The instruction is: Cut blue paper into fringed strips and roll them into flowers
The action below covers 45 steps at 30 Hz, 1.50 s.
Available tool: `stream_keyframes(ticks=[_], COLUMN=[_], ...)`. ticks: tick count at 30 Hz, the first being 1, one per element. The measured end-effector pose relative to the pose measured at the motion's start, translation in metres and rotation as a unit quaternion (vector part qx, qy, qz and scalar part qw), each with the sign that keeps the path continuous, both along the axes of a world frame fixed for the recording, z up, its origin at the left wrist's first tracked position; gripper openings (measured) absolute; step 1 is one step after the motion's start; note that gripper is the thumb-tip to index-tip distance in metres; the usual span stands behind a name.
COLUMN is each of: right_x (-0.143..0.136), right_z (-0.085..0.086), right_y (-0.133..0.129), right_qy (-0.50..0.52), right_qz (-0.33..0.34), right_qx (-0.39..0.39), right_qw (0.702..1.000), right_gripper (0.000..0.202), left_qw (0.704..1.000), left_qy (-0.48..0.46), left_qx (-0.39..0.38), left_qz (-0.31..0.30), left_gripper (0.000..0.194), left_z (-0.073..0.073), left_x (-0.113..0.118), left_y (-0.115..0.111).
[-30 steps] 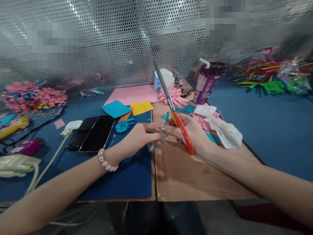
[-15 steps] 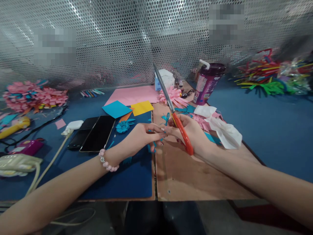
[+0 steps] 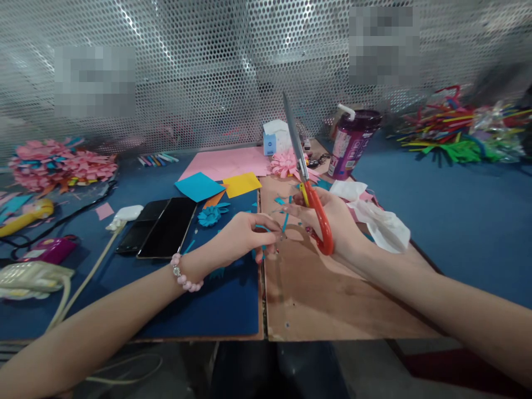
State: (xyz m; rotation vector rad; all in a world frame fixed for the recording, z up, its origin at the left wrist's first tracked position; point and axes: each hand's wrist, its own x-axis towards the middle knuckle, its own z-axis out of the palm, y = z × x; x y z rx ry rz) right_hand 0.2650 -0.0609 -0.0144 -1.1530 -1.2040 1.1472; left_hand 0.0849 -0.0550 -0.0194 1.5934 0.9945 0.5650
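My left hand [image 3: 251, 235], with a pink bead bracelet at the wrist, is pinched at the fingertips on a narrow blue paper strip [image 3: 286, 216]. My right hand [image 3: 332, 219] grips scissors [image 3: 318, 208] by their orange handle, the blades pointing up and away from me. A short gap separates the two hands, above the bare wooden part of the table [image 3: 299, 299]. Just beyond my left wrist lies a blue paper flower [image 3: 210, 216]. Small blue scraps are scattered under and around my fingers, some partly hidden by them.
Left of me are two dark phones [image 3: 166, 227], a white charger [image 3: 127, 214] and cables. Blue [image 3: 199, 187], yellow [image 3: 242, 184] and pink paper [image 3: 224, 162] lie ahead. A purple cup [image 3: 353, 144] and crumpled tissue [image 3: 384, 227] stand and lie right. Perforated metal [image 3: 233, 72] closes the back.
My right hand has moved slightly right, away from my left fingertips, and the scissors stand more upright. The looped blue strip now hangs straighter by my left fingers.
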Motion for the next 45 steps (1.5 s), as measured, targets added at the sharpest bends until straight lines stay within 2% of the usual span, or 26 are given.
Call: stream_keyframes(ticks=[6, 13, 20, 26, 29, 38, 42, 45], right_x=[0.003, 0.006, 0.006, 0.002, -0.001, -0.006, 0.0, 0.014], right_z=[0.001, 0.016, 0.019, 0.026, 0.028, 0.019, 0.024, 0.025], right_y=[0.003, -0.001, -0.004, -0.008, -0.011, -0.01, -0.009, -0.003], right_qy=[0.009, -0.047, -0.078, -0.08, -0.077, -0.002, -0.043, -0.113], right_qz=[-0.002, -0.025, -0.048, -0.025, -0.007, 0.04, 0.026, 0.02], right_qx=[0.007, 0.026, 0.008, 0.009, 0.0, -0.006, 0.009, 0.06], right_qw=[1.0, 0.998, 0.996, 0.996, 0.997, 0.999, 0.999, 0.992], right_gripper=[0.038, 0.034, 0.034, 0.033, 0.032, 0.039, 0.039, 0.042], left_qw=[1.0, 0.999, 0.999, 0.995, 0.998, 0.997, 0.996, 0.997], left_qy=[0.018, 0.011, 0.02, 0.053, 0.043, -0.07, -0.072, -0.056], left_qx=[0.001, 0.011, -0.003, -0.003, -0.003, -0.032, -0.031, -0.027], left_qz=[-0.021, -0.044, -0.032, -0.084, -0.053, 0.006, 0.029, 0.04], left_gripper=[0.021, 0.02, 0.018, 0.03, 0.041, 0.026, 0.023, 0.023], left_z=[0.002, 0.003, 0.003, 0.013, 0.017, 0.014, 0.012, 0.017], left_x=[0.001, 0.001, 0.001, -0.005, -0.004, 0.006, 0.002, -0.004], left_y=[-0.001, -0.001, -0.003, 0.001, 0.003, 0.001, 0.003, 0.006])
